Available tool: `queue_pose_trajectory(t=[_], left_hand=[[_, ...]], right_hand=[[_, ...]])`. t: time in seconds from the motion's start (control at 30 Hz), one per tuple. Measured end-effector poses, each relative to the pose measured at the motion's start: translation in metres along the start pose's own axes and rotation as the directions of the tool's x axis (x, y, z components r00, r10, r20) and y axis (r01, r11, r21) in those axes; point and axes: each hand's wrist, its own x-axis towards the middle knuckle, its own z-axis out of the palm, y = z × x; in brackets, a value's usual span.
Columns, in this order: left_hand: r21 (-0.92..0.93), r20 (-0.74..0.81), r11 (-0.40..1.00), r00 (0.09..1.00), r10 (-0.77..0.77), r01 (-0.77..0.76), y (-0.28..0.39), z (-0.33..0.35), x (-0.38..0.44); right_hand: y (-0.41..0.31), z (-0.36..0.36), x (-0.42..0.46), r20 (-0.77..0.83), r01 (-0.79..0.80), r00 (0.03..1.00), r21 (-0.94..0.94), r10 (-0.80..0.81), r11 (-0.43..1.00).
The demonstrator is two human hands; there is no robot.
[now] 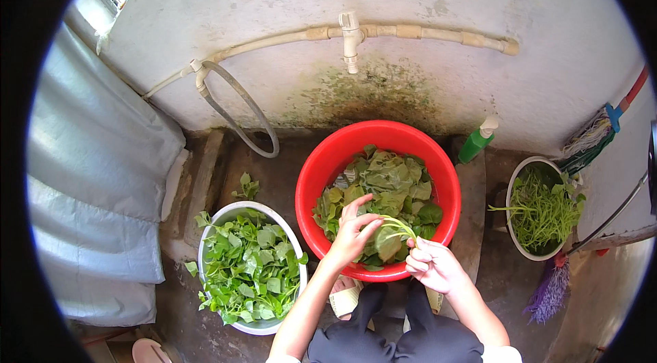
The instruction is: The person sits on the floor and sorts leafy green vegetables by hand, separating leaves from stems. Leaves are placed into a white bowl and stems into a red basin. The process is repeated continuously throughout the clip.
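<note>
Over the near part of a red plastic basin (378, 274), my right hand (431, 264) grips the lower ends of a few pale green stems (399, 224). My left hand (354, 229) has its thumb and forefinger pinched at the stems' other end, with the remaining fingers spread. Below both hands, large green leaves (392, 175) fill much of the basin. Left of it, a white-rimmed basin (304, 281) is heaped with leafy greens (251, 265). At the right, a smaller metal basin (509, 209) holds thin green stems (544, 209), some hanging over its rim.
A plastic tap (351, 42) and pipe run along the stained wall, with a looped grey hose (246, 101) at left. A green bottle (476, 143) stands behind the right side. A mop (590, 137) leans at right; loose leaves (247, 187) lie on the floor.
</note>
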Motion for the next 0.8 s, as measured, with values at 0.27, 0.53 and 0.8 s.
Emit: queue_pose_trajectory(t=[0.27, 0.53, 0.8], left_hand=[[0.273, -0.169, 0.962, 0.983, 0.071, -0.023, 0.001, -0.003, 0.003], [0.027, -0.456, 0.984, 0.878, -0.144, 0.175, -0.03, -0.007, 0.011], [-0.41, 0.124, 0.872, 0.964, -0.236, 0.266, -0.005, 0.018, -0.011]], right_hand=[[0.002, -0.005, 0.004, -0.008, -0.04, 0.999, 0.022, 0.04, 0.999], [0.001, -0.001, 0.002, 0.0, -0.052, 0.999, 0.011, 0.052, 0.999], [0.004, -0.01, 0.011, 0.105, -0.047, 0.994, 0.186, 0.027, 0.981]])
